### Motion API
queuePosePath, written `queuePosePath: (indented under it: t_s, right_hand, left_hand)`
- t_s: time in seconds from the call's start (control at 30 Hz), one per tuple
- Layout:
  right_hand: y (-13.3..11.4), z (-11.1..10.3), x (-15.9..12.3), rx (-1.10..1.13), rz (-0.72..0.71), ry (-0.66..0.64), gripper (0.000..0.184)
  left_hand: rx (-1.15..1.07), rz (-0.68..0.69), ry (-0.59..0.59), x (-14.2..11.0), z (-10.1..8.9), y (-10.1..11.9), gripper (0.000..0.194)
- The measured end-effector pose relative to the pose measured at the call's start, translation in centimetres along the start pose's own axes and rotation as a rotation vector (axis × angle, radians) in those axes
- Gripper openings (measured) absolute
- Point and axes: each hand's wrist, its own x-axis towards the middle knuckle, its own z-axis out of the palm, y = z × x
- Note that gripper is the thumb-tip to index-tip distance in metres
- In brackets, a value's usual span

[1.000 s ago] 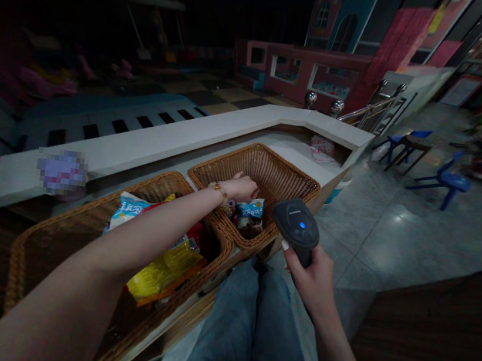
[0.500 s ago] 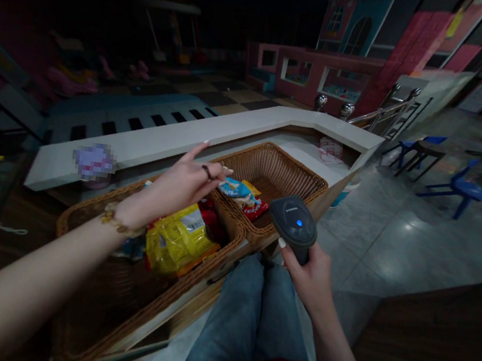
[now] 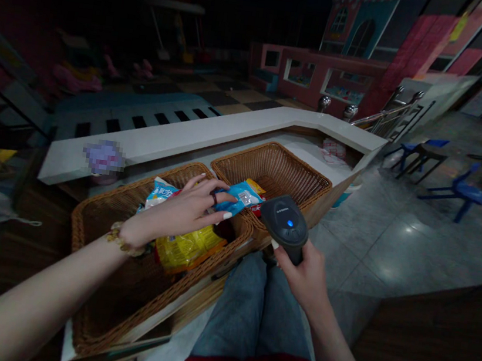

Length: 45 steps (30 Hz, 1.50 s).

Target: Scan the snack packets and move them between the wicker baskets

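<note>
My left hand (image 3: pixel 195 207), with a ring and a bracelet, is closed on one end of a blue snack bag (image 3: pixel 243 195). The bag's barcode label faces up, above the meeting rims of two wicker baskets. A dark barcode scanner (image 3: pixel 284 219) with a lit blue light is gripped in my right hand (image 3: pixel 305 275), its head close to the bag. Below my left hand, a yellow snack bag (image 3: pixel 187 249) lies in the near wicker basket (image 3: pixel 92 327), beside a blue-and-white bag (image 3: pixel 159 190). The far wicker basket (image 3: pixel 295 176) has red and yellow packaging partly hidden.
A white counter ledge (image 3: pixel 211 135) runs behind the baskets, bearing a blurred purple object (image 3: pixel 104 159). Blue chairs (image 3: pixel 459 188) and a dark stool (image 3: pixel 423 160) stand on the tiled floor at right. My legs (image 3: pixel 237 310) are below the counter edge.
My left hand has lowered and turned, its fingers now around the blue bag, which has shifted so its barcode shows. The scanner has moved slightly left, towards the bag.
</note>
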Motion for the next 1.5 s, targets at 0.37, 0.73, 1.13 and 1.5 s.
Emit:
queuePosePath:
  t_s: [0.37,0.73,1.13,1.5]
  right_hand:
    - [-0.6,0.4,-0.2,0.014,-0.031,-0.058,0.009]
    - [-1.4,1.9,-0.5,0.071,-0.018,-0.218,0.007]
    - [-1.0,1.7,-0.4,0.097,-0.002,-0.208,0.009]
    - [-0.7,1.5,-0.6,0.055,-0.035,-0.171,0.008]
  left_hand:
    - [0.171,-0.046,0.118,0.8,0.8,-1.0,0.05]
    - [0.229,-0.056,0.142,0.1,2.3,-2.5,0.057]
    - [0.256,-0.061,0.167,0.1,2.4,-2.1,0.051]
    - [0.214,-0.078,0.186,0.2,1.7,-1.6,0.049]
